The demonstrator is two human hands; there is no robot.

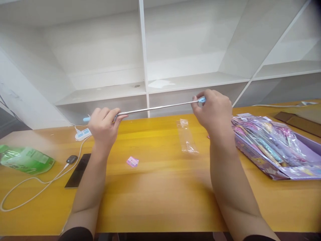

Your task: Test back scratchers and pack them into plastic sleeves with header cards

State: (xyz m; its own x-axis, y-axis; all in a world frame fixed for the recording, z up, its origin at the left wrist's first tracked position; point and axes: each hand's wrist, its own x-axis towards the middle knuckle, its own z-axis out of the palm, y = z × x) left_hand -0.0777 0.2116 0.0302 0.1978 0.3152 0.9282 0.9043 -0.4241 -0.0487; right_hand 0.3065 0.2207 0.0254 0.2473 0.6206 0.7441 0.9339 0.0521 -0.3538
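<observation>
Between my two hands stretches a thin silver telescopic rod (160, 107) with light-blue ends, held nearly level above the table. My left hand (104, 125) is closed around its blue handle, whose tip pokes out past the fist on the left. With thumb and fingers, my right hand (213, 107) pinches the small blue piece at the other end; its exact shape is partly hidden. Below the rod, a clear plastic sleeve (187, 137) lies flat on the wooden table (160, 194). A small pink-purple card (132, 161) rests nearer to me.
At the right stands a purple box (278, 172) with several plastic-wrapped items (271, 140). On the left are a green pouch (27, 160), a dark phone (78, 172), a black earbud-like case (72, 159), a white cable and a power strip (83, 134). White shelving (147, 87) rises behind.
</observation>
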